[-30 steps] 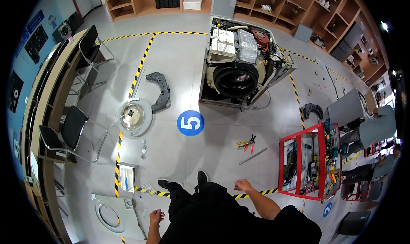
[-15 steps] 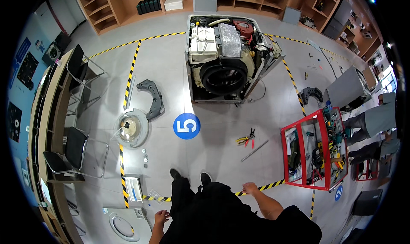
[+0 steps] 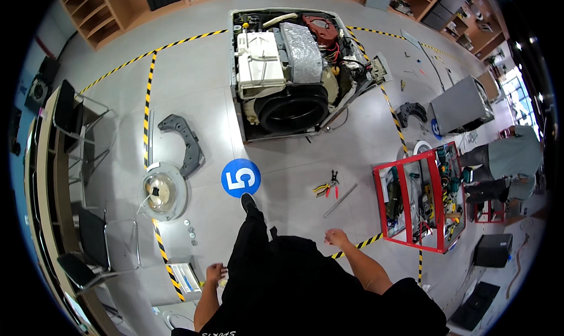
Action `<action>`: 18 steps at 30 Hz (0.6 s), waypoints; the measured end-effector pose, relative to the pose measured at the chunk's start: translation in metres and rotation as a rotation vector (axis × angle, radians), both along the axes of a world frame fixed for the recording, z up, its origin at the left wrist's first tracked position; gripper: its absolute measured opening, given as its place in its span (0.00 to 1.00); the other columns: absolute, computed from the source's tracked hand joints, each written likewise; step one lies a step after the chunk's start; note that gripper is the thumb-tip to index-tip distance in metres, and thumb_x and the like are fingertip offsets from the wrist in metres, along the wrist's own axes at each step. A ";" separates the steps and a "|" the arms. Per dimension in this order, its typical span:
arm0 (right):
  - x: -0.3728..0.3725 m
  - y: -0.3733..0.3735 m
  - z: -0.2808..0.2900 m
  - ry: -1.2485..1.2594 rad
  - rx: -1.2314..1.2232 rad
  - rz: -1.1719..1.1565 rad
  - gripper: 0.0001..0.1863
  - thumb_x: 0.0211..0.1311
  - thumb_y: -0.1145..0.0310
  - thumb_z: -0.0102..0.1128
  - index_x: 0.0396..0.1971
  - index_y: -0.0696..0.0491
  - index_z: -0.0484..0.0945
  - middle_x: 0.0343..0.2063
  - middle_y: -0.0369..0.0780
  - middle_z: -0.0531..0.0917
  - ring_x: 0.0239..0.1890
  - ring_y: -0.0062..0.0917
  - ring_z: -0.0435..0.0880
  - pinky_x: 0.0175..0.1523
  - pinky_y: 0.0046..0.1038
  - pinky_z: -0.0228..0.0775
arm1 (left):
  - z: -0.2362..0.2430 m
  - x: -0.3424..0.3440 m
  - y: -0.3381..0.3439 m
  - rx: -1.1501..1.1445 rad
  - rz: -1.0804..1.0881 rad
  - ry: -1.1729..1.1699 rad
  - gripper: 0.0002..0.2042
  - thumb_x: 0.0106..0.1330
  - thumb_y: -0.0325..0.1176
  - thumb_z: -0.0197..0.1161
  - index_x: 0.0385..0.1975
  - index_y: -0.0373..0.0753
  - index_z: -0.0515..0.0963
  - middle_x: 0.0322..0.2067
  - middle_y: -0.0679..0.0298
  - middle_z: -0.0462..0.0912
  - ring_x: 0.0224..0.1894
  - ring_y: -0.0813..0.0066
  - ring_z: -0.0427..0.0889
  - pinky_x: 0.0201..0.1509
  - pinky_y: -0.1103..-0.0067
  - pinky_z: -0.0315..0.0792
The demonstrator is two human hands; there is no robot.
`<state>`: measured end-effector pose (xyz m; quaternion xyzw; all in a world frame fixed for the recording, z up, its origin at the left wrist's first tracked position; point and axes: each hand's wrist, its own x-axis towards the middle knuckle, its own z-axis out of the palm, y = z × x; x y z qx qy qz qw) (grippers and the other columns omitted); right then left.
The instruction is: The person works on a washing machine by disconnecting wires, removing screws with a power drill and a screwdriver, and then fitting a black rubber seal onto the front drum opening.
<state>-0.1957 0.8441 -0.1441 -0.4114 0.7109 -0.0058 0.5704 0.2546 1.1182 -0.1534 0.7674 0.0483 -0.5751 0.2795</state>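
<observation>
My left hand (image 3: pixel 216 272) hangs low beside my leg, its fingers loosely bent and apart, with nothing visible in it. Out to the right, my right hand (image 3: pixel 336 237) is held above the floor, also loosely open and holding nothing. Ahead stands a washing machine (image 3: pixel 291 71) with its front and top panels off, showing the black rubber door seal (image 3: pixel 293 124) and a white detergent drawer housing (image 3: pixel 258 63). Nearest my right hand on the floor are pliers (image 3: pixel 323 189) with yellow and red handles and a thin metal rod (image 3: pixel 340 200).
A red tool cart (image 3: pixel 405 165) full of tools stands to the right, near two people (image 3: pixel 499 160). On the left lie a grey curved counterweight (image 3: pixel 187 142), a round door (image 3: pixel 161 191), small round parts (image 3: pixel 191 233) and a white tray (image 3: pixel 185 277). Chairs (image 3: pixel 97 236) line the desk.
I have stepped forward, one foot now at the blue floor disc. The washing machine appears larger and closer. Both hands swing along, still without anything visible in them.
</observation>
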 end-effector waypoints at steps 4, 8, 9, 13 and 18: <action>0.019 -0.074 -0.006 -0.021 -0.111 0.092 0.12 0.62 0.63 0.51 0.33 0.57 0.77 0.24 0.37 0.81 0.26 0.19 0.81 0.31 0.21 0.73 | 0.014 0.066 -0.126 -0.254 -0.136 -0.092 0.15 0.66 0.41 0.55 0.40 0.34 0.76 0.33 0.60 0.82 0.33 0.73 0.82 0.30 0.80 0.73; 0.063 -0.133 0.028 -0.264 -0.178 -0.344 0.13 0.63 0.64 0.52 0.40 0.58 0.75 0.31 0.39 0.81 0.32 0.22 0.83 0.36 0.22 0.74 | 0.060 0.100 -0.219 -0.252 -0.148 -0.151 0.15 0.66 0.40 0.55 0.41 0.34 0.75 0.33 0.61 0.82 0.32 0.76 0.82 0.32 0.81 0.72; 0.072 -0.148 0.036 -0.293 -0.177 -0.372 0.14 0.64 0.63 0.53 0.41 0.58 0.74 0.32 0.40 0.81 0.33 0.23 0.83 0.37 0.22 0.75 | 0.063 0.106 -0.229 -0.243 -0.165 -0.159 0.15 0.66 0.40 0.55 0.41 0.33 0.75 0.33 0.61 0.82 0.32 0.75 0.82 0.32 0.81 0.72; 0.095 -0.215 0.063 -0.382 -0.164 -0.467 0.16 0.64 0.62 0.53 0.43 0.60 0.73 0.34 0.42 0.81 0.33 0.25 0.83 0.39 0.23 0.75 | 0.061 0.116 -0.249 -0.104 -0.168 -0.125 0.15 0.66 0.40 0.55 0.42 0.34 0.75 0.33 0.61 0.82 0.32 0.75 0.81 0.33 0.80 0.73; 0.110 -0.334 0.060 -0.498 -0.186 -0.545 0.17 0.65 0.61 0.53 0.43 0.60 0.73 0.35 0.43 0.81 0.34 0.26 0.83 0.40 0.25 0.76 | 0.067 0.087 -0.255 0.117 -0.092 -0.119 0.13 0.65 0.41 0.55 0.41 0.37 0.75 0.32 0.63 0.82 0.32 0.73 0.82 0.33 0.76 0.74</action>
